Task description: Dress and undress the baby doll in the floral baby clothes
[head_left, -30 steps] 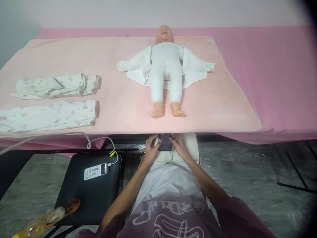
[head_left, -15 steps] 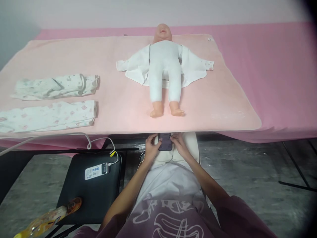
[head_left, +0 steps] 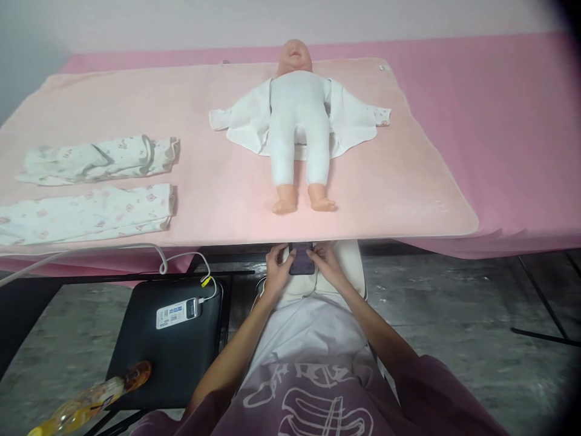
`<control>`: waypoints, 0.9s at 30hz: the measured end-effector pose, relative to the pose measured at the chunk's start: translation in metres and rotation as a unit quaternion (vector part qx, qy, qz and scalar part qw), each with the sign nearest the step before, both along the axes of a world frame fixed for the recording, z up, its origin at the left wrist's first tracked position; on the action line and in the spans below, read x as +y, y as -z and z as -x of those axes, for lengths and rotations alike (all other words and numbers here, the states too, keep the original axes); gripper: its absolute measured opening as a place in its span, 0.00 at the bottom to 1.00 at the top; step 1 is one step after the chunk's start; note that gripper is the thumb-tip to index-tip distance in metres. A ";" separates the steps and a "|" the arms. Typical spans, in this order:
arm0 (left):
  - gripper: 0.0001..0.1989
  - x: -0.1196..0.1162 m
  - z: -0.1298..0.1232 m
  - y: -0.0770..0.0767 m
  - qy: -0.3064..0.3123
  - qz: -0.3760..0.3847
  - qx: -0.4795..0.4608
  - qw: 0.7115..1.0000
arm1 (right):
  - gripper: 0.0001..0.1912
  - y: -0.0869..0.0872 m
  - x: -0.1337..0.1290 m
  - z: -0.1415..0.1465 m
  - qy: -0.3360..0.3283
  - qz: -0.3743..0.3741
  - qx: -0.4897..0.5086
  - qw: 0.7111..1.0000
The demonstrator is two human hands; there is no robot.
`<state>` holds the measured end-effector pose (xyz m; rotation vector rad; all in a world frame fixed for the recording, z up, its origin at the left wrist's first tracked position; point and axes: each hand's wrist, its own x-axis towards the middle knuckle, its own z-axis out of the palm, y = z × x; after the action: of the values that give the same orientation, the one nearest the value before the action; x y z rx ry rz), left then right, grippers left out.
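Note:
A dark smartphone [head_left: 301, 261] lies between my hands, low over my lap and just below the table's front edge. My left hand [head_left: 278, 267] grips its left side, thumb on the screen. On the other side my right hand [head_left: 327, 264] holds it, with the thumb reaching over the screen. The phone's top end is hidden under the table edge. Beyond, a baby doll [head_left: 300, 103] in white lies on its back, feet towards me. Under it a small white shirt [head_left: 249, 124] is spread open with both sleeves out.
Two folded patterned baby garments [head_left: 131, 158] lie at the left on the peach blanket [head_left: 218, 200]. A black stool [head_left: 172, 363] below carries a white power bank [head_left: 177, 313] with a cable [head_left: 136, 245], plus a drink bottle [head_left: 86, 402]. Pink cloth [head_left: 508, 133] covers the table.
The view has shifted slightly, so the doll and garments appear a little further left. My right thumb has slid inward over the phone screen. Both hands still hold the phone.

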<state>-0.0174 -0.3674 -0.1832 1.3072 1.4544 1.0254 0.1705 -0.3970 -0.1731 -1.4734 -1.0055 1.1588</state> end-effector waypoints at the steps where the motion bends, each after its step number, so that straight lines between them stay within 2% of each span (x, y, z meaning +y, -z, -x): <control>1: 0.24 0.000 0.001 0.000 0.000 0.002 0.000 1.000 | 0.26 0.001 0.002 0.002 0.004 0.003 -0.014 1.000; 8: 0.26 -0.005 0.016 0.003 0.045 0.015 -0.039 0.998 | 0.32 0.000 0.010 0.013 0.044 0.034 -0.105 0.993; 14: 0.30 -0.010 0.025 0.003 0.102 -0.003 -0.017 0.995 | 0.24 -0.003 0.001 -0.001 0.002 0.000 0.006 1.000; 19: 0.27 -0.010 0.018 0.003 0.069 -0.004 -0.017 0.997 | 0.27 0.003 -0.008 -0.008 -0.016 0.001 0.057 0.998; 23: 0.27 -0.007 0.012 0.001 0.044 -0.018 0.000 0.999 | 0.25 0.005 -0.012 -0.009 -0.023 -0.007 0.059 0.998; 27: 0.23 -0.003 0.010 -0.004 0.024 0.005 -0.045 0.999 | 0.24 0.006 -0.015 -0.011 -0.041 -0.013 0.054 0.998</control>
<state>-0.0276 -0.3707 -0.1789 1.2678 1.3531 1.0318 0.1811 -0.4117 -0.1790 -1.3453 -1.0100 1.2669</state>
